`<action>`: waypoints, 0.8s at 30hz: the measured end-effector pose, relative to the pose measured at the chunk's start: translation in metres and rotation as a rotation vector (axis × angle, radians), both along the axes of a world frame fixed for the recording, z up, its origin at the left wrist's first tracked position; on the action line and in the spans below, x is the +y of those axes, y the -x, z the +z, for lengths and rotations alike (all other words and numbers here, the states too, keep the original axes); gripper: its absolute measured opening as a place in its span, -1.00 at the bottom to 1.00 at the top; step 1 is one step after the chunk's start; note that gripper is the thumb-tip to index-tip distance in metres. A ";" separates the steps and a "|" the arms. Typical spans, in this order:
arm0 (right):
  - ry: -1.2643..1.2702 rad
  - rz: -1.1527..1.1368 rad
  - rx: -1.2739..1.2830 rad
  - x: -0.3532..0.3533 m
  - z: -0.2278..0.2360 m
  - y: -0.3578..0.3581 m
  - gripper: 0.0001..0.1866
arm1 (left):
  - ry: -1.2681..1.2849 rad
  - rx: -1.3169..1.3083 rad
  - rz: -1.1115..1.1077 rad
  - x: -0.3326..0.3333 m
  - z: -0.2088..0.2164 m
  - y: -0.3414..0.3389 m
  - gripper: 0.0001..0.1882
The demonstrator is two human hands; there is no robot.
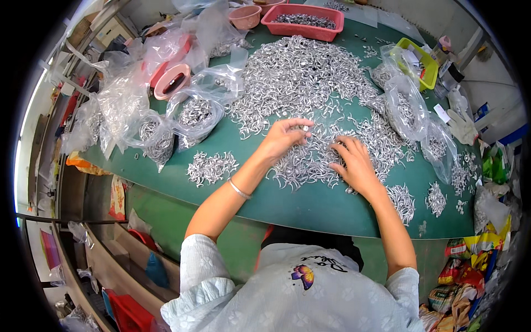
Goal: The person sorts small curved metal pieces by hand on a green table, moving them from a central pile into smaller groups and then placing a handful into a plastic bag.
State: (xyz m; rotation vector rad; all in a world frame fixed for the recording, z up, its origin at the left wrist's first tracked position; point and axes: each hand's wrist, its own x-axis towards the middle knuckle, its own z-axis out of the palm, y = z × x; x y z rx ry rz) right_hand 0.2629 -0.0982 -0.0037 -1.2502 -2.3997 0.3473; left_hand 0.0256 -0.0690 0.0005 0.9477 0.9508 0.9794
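Note:
Small curved silver metal pieces point(298, 77) lie in a large heap at the middle and back of the green table point(254, 205). A looser spread of the same pieces point(310, 163) runs nearer to me, under both hands. My left hand point(285, 138) is raised a little over this spread, thumb and fingertips closed on a small shiny metal piece point(305, 128). To its right, my right hand point(355, 163) rests on the spread, fingers curved and apart, thumb held away from them. Whether its fingertips touch a single piece is hidden.
Smaller piles point(211, 167) lie left and right of my hands. Clear plastic bags of pieces point(194, 113) stand at left, others point(406, 110) at right. A red tray point(303, 34), a pink bowl point(244, 17) and a yellow-green basket point(423, 61) stand further back.

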 end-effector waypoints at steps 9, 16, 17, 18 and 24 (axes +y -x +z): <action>0.013 -0.031 0.141 -0.021 0.009 -0.006 -0.58 | -0.329 0.473 0.002 -0.017 0.003 -0.016 -0.76; 0.052 -0.010 0.205 -0.033 0.002 -0.015 -0.66 | -0.273 0.467 0.115 -0.026 0.000 0.037 -0.77; 0.067 -0.025 0.220 -0.035 0.004 -0.015 -0.69 | -0.222 0.451 0.113 -0.029 0.001 0.047 -0.77; 0.069 -0.023 0.222 -0.036 0.003 -0.015 -0.69 | -0.173 0.429 0.109 -0.031 0.002 0.054 -0.77; 0.063 -0.023 0.212 -0.037 -0.003 -0.022 -0.70 | -0.077 0.329 0.275 -0.019 0.002 0.100 -0.75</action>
